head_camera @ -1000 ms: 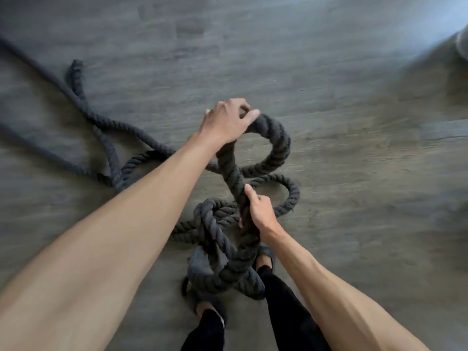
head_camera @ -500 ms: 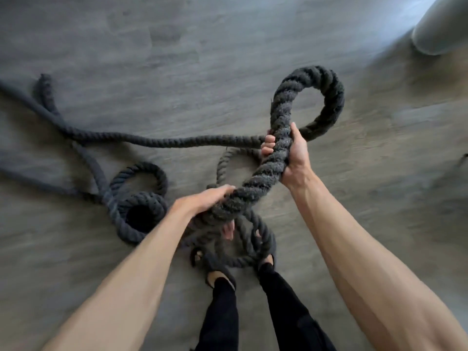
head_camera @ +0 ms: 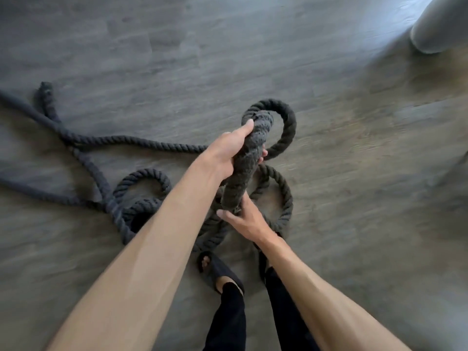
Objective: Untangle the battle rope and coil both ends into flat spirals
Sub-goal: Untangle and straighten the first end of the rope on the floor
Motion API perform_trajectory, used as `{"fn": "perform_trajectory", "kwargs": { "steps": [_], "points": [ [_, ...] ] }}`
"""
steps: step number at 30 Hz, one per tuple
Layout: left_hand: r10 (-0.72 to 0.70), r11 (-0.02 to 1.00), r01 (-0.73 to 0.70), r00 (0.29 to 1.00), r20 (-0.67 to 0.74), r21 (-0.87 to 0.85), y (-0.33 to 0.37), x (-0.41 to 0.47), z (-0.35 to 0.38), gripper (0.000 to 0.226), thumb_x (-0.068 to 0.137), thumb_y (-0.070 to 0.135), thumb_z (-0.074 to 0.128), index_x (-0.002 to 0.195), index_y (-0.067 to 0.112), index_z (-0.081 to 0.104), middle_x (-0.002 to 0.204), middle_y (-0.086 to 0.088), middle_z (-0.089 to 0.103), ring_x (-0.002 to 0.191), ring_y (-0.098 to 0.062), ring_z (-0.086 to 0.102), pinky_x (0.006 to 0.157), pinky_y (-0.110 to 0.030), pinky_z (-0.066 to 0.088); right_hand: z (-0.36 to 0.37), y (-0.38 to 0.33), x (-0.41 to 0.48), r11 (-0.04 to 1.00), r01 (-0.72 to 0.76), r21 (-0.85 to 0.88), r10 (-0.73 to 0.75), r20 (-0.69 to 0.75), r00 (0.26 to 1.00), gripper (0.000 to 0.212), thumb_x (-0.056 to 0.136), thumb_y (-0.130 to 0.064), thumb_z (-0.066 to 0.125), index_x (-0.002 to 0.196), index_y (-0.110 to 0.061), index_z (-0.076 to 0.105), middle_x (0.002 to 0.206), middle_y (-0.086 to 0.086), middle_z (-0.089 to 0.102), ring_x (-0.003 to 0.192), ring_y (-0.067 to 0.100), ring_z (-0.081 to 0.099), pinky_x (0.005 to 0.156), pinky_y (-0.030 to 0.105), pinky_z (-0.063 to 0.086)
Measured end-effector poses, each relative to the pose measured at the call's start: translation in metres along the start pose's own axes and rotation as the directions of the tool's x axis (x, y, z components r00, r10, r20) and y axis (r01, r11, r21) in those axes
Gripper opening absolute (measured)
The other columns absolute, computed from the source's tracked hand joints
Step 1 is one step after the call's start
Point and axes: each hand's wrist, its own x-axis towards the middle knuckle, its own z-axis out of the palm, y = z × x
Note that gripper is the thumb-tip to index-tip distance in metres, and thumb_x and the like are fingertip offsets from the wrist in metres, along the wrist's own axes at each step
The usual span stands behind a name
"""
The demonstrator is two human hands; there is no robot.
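L hand (head_camera: 228,150) is clenching the battle rope (head_camera: 240,173) at its raised stretch. R hand (head_camera: 244,222) is grasping that stretch's lower end.

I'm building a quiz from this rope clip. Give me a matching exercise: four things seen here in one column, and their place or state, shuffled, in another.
Things:
1. left hand
2. right hand
3. rope end
4. sandal

Place or state:
A. lies on the floor at far left
B. grips the raised rope high up
C. worn, bottom centre
D. holds the raised rope lower down

Pairs: 1-B, 2-D, 3-A, 4-C
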Motion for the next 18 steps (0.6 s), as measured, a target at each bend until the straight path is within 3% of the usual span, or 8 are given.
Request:
{"fn": "perform_trajectory", "kwargs": {
  "steps": [2, 4, 6, 8, 10, 13, 15, 18],
  "points": [
    [0.034, 0.999, -0.036, 0.998, -0.056, -0.037, 0.014, 0.005, 0.004, 0.043, 0.101, 0.039, 0.048, 0.1, -0.001, 0.063, 0.074, -0.02, 0.068, 0.062, -0.029, 0.065, 0.067, -0.036, 0.055, -0.005, -0.014, 0.013, 1.0, -0.028, 0.0, 0.028, -0.128, 0.991, 0.037, 0.092, -0.032, 0.071, 0.121, -0.016, 0.057, 0.111, -0.001, 0.069, 0.105, 0.016, 0.064, 0.09, 0.031, 0.05],
    [0.111, 0.991, -0.12, 0.984, -0.137, -0.055, 0.026, 0.012, 0.006, 0.034, 0.104, 0.028, 0.045, 0.095, -0.001, 0.062, 0.077, -0.019, 0.067, 0.059, -0.027, 0.066, 0.058, -0.03, 0.057, -0.006, -0.029, 0.026, 0.996, -0.077, 0.038, 0.084, -0.213, 0.973, 0.033, 0.093, -0.043, 0.067, 0.113, -0.018, 0.061, 0.103, 0.001, 0.072, 0.1, 0.017, 0.067, 0.083, 0.031, 0.05],
    [0.187, 0.98, -0.169, 0.96, -0.207, 0.103, 0.027, 0.021, -0.001, 0.035, 0.105, 0.026, 0.04, 0.092, 0.004, 0.064, 0.088, -0.016, 0.067, 0.071, -0.024, 0.065, 0.066, -0.027, 0.051, -0.008, -0.042, 0.037, 0.986, -0.126, 0.11, 0.154, -0.309, 0.939, 0.04, 0.094, -0.05, 0.061, 0.109, -0.013, 0.066, 0.103, 0.005, 0.075, 0.104, 0.022, 0.069, 0.088, 0.032, 0.051],
    [0.217, 0.947, -0.155, 0.955, -0.203, 0.281, 0.015, 0.025, -0.018, 0.041, 0.106, 0.027, 0.036, 0.104, 0.0, 0.067, 0.101, -0.019, 0.067, 0.079, -0.02, 0.064, 0.068, -0.02, 0.049, -0.027, -0.058, 0.048, 0.919, -0.137, 0.369, 0.29, -0.398, 0.871, 0.055, 0.097, -0.054, 0.052, 0.099, -0.003, 0.072, 0.094, 0.015, 0.077, 0.093, 0.029, 0.074, 0.088, 0.041, 0.057],
    [0.199, 0.915, -0.123, 0.966, -0.164, 0.385, -0.012, 0.023, -0.036, 0.048, 0.107, 0.026, 0.033, 0.114, -0.009, 0.065, 0.105, -0.025, 0.066, 0.073, -0.013, 0.065, 0.061, -0.01, 0.049, -0.059, -0.077, 0.063, 0.723, -0.096, 0.684, 0.465, -0.38, 0.8, 0.066, 0.1, -0.055, 0.047, 0.084, 0.004, 0.071, 0.077, 0.023, 0.073, 0.069, 0.034, 0.071, 0.077, 0.047, 0.061],
    [0.058, 0.855, 0.051, 0.979, -0.193, 0.517, -0.07, 0.019, -0.054, 0.056, 0.105, 0.042, 0.035, 0.114, -0.002, 0.068, 0.106, -0.02, 0.069, 0.102, -0.031, 0.065, 0.088, -0.017, 0.05, -0.098, -0.108, 0.082, 0.572, -0.032, 0.82, 0.532, -0.341, 0.775, 0.059, 0.102, -0.051, 0.047, 0.075, 0.0, 0.061, 0.058, 0.02, 0.061, 0.049, 0.029, 0.06, 0.06, 0.046, 0.058],
    [-0.013, 0.808, 0.148, 0.972, -0.234, 0.57, -0.101, 0.015, -0.054, 0.062, 0.101, 0.055, 0.032, 0.128, 0.008, 0.062, 0.126, -0.014, 0.064, 0.123, -0.029, 0.057, 0.102, -0.029, 0.044, -0.109, -0.122, 0.086, 0.515, -0.019, 0.857, 0.528, -0.3, 0.794, 0.058, 0.103, -0.05, 0.044, 0.073, -0.001, 0.056, 0.046, 0.014, 0.055, 0.037, 0.024, 0.054, 0.045, 0.035, 0.055],
    [0.05, 0.798, 0.058, 0.986, -0.162, 0.6, -0.118, 0.013, -0.047, 0.054, 0.104, 0.043, 0.026, 0.137, 0.01, 0.055, 0.138, -0.02, 0.056, 0.134, -0.03, 0.048, 0.115, -0.041, 0.033, -0.113, -0.121, 0.081, 0.456, -0.056, 0.888, 0.528, -0.22, 0.82, 0.062, 0.102, -0.056, 0.041, 0.079, -0.001, 0.058, 0.05, 0.012, 0.056, 0.042, 0.025, 0.056, 0.048, 0.032, 0.055]
  ]
}}
